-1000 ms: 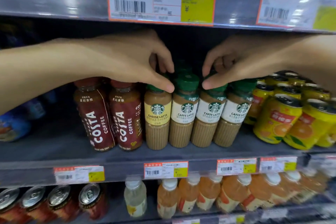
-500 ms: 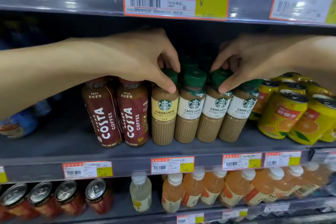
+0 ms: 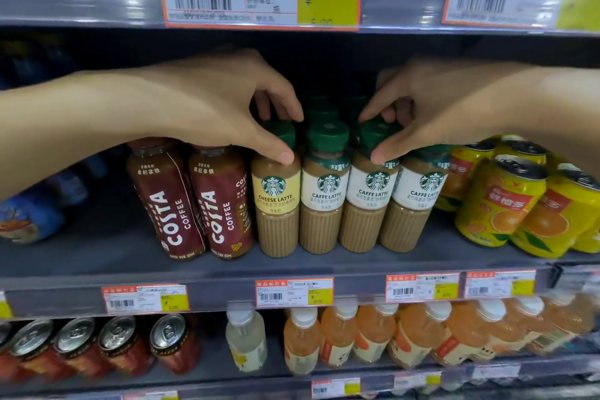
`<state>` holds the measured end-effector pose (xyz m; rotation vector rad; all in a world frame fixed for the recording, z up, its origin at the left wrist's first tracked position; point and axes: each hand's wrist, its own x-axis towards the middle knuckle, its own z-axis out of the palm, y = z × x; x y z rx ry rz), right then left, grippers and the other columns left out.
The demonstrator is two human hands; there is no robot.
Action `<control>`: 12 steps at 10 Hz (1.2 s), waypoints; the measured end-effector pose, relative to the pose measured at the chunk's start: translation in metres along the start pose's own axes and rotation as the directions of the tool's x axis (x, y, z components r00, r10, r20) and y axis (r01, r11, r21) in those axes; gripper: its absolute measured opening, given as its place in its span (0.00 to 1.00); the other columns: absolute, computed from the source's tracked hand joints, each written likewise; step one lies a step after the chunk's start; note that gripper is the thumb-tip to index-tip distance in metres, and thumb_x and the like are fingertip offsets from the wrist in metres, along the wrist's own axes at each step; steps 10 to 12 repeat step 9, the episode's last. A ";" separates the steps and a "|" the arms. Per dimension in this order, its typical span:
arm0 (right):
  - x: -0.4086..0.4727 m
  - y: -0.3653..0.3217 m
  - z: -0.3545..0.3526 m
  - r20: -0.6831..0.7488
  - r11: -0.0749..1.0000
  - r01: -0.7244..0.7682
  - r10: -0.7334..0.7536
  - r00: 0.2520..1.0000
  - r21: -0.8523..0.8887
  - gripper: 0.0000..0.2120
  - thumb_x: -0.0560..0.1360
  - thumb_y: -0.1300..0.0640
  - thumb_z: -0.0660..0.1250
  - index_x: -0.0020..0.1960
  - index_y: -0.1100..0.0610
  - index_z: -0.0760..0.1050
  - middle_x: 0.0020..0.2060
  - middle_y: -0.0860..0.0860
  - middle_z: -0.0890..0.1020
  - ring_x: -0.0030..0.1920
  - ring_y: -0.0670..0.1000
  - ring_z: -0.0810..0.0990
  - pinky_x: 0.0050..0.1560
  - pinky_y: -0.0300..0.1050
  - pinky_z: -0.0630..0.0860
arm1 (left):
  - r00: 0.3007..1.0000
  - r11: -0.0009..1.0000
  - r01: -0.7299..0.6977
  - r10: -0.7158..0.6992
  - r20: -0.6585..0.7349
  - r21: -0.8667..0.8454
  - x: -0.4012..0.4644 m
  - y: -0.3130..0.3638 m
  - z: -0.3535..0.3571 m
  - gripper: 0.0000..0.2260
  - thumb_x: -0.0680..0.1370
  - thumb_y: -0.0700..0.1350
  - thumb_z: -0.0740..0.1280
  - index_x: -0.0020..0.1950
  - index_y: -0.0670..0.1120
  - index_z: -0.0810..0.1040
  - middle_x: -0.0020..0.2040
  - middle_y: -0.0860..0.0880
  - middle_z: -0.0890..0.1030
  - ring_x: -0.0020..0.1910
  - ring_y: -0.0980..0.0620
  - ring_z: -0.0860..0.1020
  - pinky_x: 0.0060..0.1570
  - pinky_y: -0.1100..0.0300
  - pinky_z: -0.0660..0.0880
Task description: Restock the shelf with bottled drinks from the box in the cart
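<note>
A person's two bare hands reach into a store shelf (image 3: 130, 266) at about chest height, each pinching the green cap of an upright coffee bottle in the front row. The left hand (image 3: 207, 107) has its grip clenched on the cap of the cheese latte bottle (image 3: 276, 198), thumb on the near side of the neck, fingers curled over the far side. The right hand (image 3: 431, 107) grips the cap of a caffe latte bottle (image 3: 368, 195) the same way. One more caffe latte bottle (image 3: 324, 191) stands untouched between the two held ones, and another (image 3: 415, 201) stands just to the right.

Both held bottles stand vertical, long axis straight up, hanging directly below each grip. Each hand is nearer its own bottle, so neither needs to cross. Two Costa Coffee bottles (image 3: 194, 201) stand touching the left of the row; yellow orange-drink cans (image 3: 519, 204) crowd the right. (The box and cart are out of view.) Any next nudge likely runs forward or back along the shelf depth.
</note>
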<state>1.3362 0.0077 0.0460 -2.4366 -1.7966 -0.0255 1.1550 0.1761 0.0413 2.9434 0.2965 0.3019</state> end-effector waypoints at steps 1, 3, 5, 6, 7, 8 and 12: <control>-0.002 0.001 0.002 -0.018 0.999 0.030 -0.030 0.999 -0.037 0.31 0.60 0.34 0.70 0.61 0.44 0.78 0.42 0.42 0.73 0.39 0.43 0.73 0.35 0.38 0.64 | 0.999 0.999 0.031 -0.031 -0.019 0.010 -0.001 0.007 0.000 0.23 0.63 0.67 0.69 0.55 0.62 0.78 0.45 0.66 0.76 0.46 0.75 0.71 0.42 0.74 0.67; 0.005 -0.012 0.017 -0.165 0.976 0.144 -0.170 0.971 -0.160 0.38 0.63 0.25 0.55 0.63 0.47 0.75 0.48 0.45 0.71 0.52 0.51 0.72 0.49 0.47 0.71 | 0.981 0.980 -0.010 0.047 -0.186 0.199 -0.007 0.017 0.029 0.32 0.75 0.69 0.55 0.73 0.53 0.68 0.74 0.53 0.67 0.71 0.54 0.64 0.66 0.67 0.56; 0.002 -0.022 0.036 -0.235 0.955 0.185 -0.240 0.942 -0.231 0.39 0.67 0.23 0.51 0.62 0.50 0.74 0.55 0.48 0.74 0.57 0.55 0.74 0.55 0.54 0.74 | 0.961 0.903 0.097 0.024 -0.274 0.419 -0.021 0.017 0.050 0.30 0.79 0.64 0.52 0.74 0.46 0.67 0.74 0.46 0.67 0.72 0.45 0.66 0.70 0.48 0.62; -0.010 -0.036 0.041 -0.272 0.946 0.084 -0.174 0.946 -0.313 0.43 0.69 0.24 0.49 0.67 0.57 0.70 0.62 0.57 0.75 0.60 0.62 0.73 0.59 0.56 0.74 | 0.947 0.871 0.121 0.041 -0.317 0.475 -0.032 0.018 0.052 0.29 0.80 0.63 0.53 0.73 0.44 0.69 0.74 0.44 0.68 0.71 0.43 0.67 0.70 0.49 0.60; -0.027 -0.064 0.044 -0.297 0.956 0.031 -0.121 0.947 -0.291 0.42 0.73 0.30 0.50 0.70 0.63 0.68 0.66 0.62 0.73 0.65 0.63 0.71 0.67 0.57 0.67 | 0.936 0.873 0.143 0.033 -0.350 0.466 -0.049 0.026 0.048 0.31 0.78 0.62 0.51 0.72 0.43 0.70 0.72 0.43 0.70 0.70 0.43 0.68 0.68 0.49 0.62; -0.050 -0.103 0.045 -0.377 0.963 0.005 -0.110 0.920 -0.268 0.40 0.75 0.34 0.49 0.72 0.65 0.65 0.70 0.63 0.70 0.72 0.63 0.65 0.72 0.60 0.62 | 0.921 0.887 0.125 0.063 -0.385 0.444 -0.080 0.030 0.035 0.32 0.76 0.61 0.48 0.68 0.42 0.73 0.68 0.42 0.74 0.67 0.42 0.72 0.64 0.47 0.67; -0.072 -0.144 0.044 -0.402 0.964 -0.022 -0.090 0.911 -0.266 0.37 0.79 0.38 0.53 0.76 0.64 0.58 0.75 0.61 0.61 0.77 0.59 0.55 0.75 0.58 0.56 | 0.903 0.911 0.071 0.114 -0.414 0.406 -0.120 0.030 0.022 0.28 0.78 0.58 0.53 0.66 0.39 0.74 0.67 0.39 0.74 0.66 0.40 0.72 0.64 0.46 0.70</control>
